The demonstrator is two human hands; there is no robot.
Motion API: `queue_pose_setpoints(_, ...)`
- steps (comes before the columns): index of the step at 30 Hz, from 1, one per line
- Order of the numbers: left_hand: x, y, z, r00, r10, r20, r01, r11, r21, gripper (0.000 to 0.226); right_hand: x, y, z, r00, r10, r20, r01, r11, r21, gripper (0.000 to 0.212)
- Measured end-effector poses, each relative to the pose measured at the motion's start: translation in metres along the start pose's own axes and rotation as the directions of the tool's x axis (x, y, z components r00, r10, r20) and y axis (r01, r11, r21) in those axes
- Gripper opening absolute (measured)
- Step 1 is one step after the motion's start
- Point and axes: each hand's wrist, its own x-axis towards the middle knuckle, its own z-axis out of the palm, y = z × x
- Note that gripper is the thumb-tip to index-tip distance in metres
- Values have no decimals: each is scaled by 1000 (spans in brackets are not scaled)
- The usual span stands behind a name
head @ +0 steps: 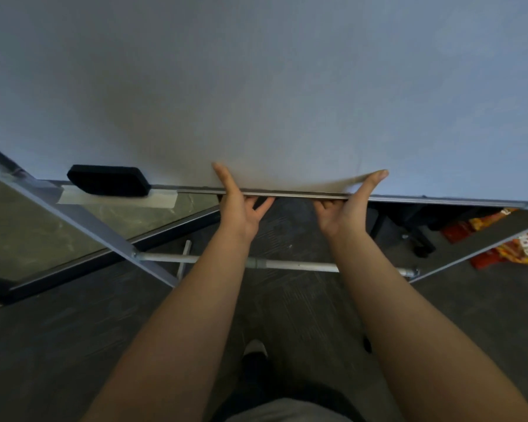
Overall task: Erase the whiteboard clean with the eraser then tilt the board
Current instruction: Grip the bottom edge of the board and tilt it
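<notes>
The whiteboard fills the upper half of the view, blank with no marks showing, its lower metal edge running across the middle. A black eraser sits at the board's bottom left on a small taped tray. My left hand grips the lower edge near the centre, thumb on the front face and fingers curled beneath. My right hand grips the same edge a little to the right, thumb on the front and fingers under the rim.
The stand's grey leg slants down at left and a metal crossbar spans below my forearms. Dark carpet lies underfoot, with my shoe near the bottom. Orange snack bags lie at right beyond the stand's right leg.
</notes>
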Motion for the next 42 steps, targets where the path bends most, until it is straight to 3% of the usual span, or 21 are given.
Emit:
queue_pose_setpoints(5, -35, -29, 2, 1000, -22, -7, 22, 1000, 21, 77, -35, -15, -31, 998, -4, -66, 6, 999, 37, 97)
queue_pose_setpoints(11, -82, -74, 6, 999, -47, 26, 46, 999, 29, 63, -75, -42, -82, 991, -48, -123, 57, 996, 69, 95)
queue_pose_setpoints(15, -111, -99, 10, 997, -68, 40, 66, 996, 51, 73, -100, -59, -108, 985, -94, -147, 106, 991, 76, 94)
queue_pose_setpoints(26, -186, -153, 10, 991, -109, 76, 103, 991, 82, 51, -158, -87, -165, 949, -164, -271, 193, 978, 83, 95)
queue_pose_setpoints(34, -241, -176, -8, 963, -220, 154, 200, 971, 134, 42, -218, -91, -206, 905, -248, -345, 299, 948, 105, 89)
queue_pose_setpoints(42, -297, -206, -21, 937, -295, 189, 248, 940, 234, 48, -277, -92, -261, 875, -280, -395, 364, 918, 154, 96)
